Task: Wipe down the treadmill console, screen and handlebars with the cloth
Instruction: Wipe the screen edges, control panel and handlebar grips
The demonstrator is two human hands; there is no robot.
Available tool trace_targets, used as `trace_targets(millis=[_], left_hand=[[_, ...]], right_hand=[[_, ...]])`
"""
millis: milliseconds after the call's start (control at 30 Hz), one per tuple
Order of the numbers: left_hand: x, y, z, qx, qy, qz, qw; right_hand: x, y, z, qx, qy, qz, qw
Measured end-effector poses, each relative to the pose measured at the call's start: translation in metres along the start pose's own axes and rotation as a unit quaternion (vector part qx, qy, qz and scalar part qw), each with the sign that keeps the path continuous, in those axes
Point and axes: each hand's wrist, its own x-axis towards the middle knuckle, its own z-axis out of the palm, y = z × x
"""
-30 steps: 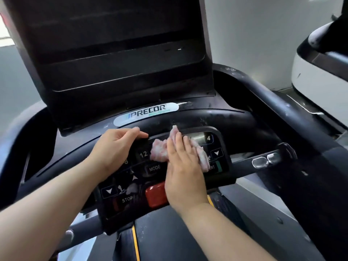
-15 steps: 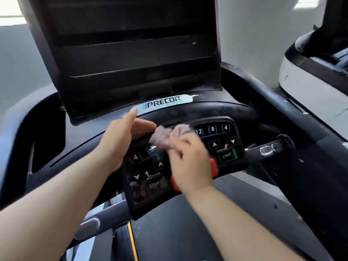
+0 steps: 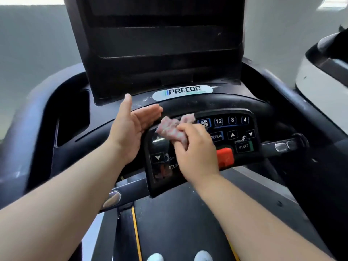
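Observation:
A black treadmill console (image 3: pixel 243 159) with a button panel sits in front of me, below the dark upright screen (image 3: pixel 162 40). My right hand (image 3: pixel 195 153) grips a crumpled pink cloth (image 3: pixel 172 129) and holds it against the upper left part of the button panel. My left hand (image 3: pixel 131 127) is off the panel beside its top left corner, fingers straight, thumb up, palm turned toward the cloth, holding nothing. A curved black handlebar (image 3: pixel 216 104) runs behind the panel. Side grips with silver sensors show at right (image 3: pixel 284 146) and left (image 3: pixel 112 197).
A red stop clip (image 3: pixel 225 157) sits right of my right hand. The treadmill belt (image 3: pixel 178 223) with a yellow stripe lies below, my shoes at the bottom edge. A white machine (image 3: pixel 320 81) stands at the right. A pale wall is behind.
My left hand has lifted off the panel's top edge and opened. My right hand went from flat on the cloth to gripping it, and slid left across the buttons. The view shifted.

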Motion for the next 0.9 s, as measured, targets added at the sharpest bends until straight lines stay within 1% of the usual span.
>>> trace_targets(millis=[100,167,200,233,267,367,400,467,567,667,767,833,867,900], left_hand=[[-0.004,0.001,-0.005,-0.016,-0.001,-0.014,1.0],[-0.007,-0.001,-0.006,-0.009,-0.001,-0.016,1.0],[-0.009,-0.002,-0.006,-0.006,-0.003,-0.018,1.0],[-0.01,-0.003,-0.006,-0.003,-0.006,-0.023,1.0],[-0.011,-0.005,-0.007,0.003,-0.009,-0.025,1.0],[-0.011,-0.004,-0.009,0.024,-0.013,-0.016,0.999],[-0.011,-0.004,-0.01,0.025,-0.017,-0.02,0.999],[-0.011,-0.002,-0.01,0.025,-0.034,-0.034,0.999],[-0.009,-0.002,-0.011,0.037,-0.027,-0.048,0.998],[-0.007,-0.003,-0.011,0.037,-0.015,-0.036,0.999],[-0.008,-0.006,-0.012,0.033,-0.013,-0.023,0.999],[-0.007,-0.009,-0.012,0.035,-0.009,-0.019,0.999],[-0.006,-0.009,-0.012,0.031,-0.01,-0.023,0.999],[-0.007,-0.008,-0.012,0.021,-0.013,-0.031,0.999]], right_hand=[[-0.044,-0.005,0.012,0.02,-0.072,-0.093,0.993],[-0.058,0.0,0.01,0.033,-0.113,-0.123,0.985],[-0.057,0.004,0.007,0.035,-0.121,-0.128,0.984],[-0.05,0.007,0.004,0.034,-0.115,-0.12,0.985],[-0.038,0.009,0.002,0.033,-0.092,-0.096,0.991],[0.015,0.006,-0.002,-0.001,0.014,0.006,1.0],[0.025,0.002,0.0,-0.022,0.034,0.014,0.999],[0.024,-0.006,0.007,-0.045,0.038,-0.026,0.998],[-0.019,-0.006,0.017,-0.009,-0.031,-0.125,0.992],[-0.058,0.006,0.019,0.0,-0.088,-0.189,0.978],[-0.074,0.018,0.014,0.004,-0.141,-0.255,0.956],[-0.06,0.016,0.009,0.002,-0.158,-0.268,0.95],[-0.046,0.011,0.009,-0.002,-0.142,-0.251,0.958],[-0.029,0.003,0.01,-0.004,-0.11,-0.213,0.971]])
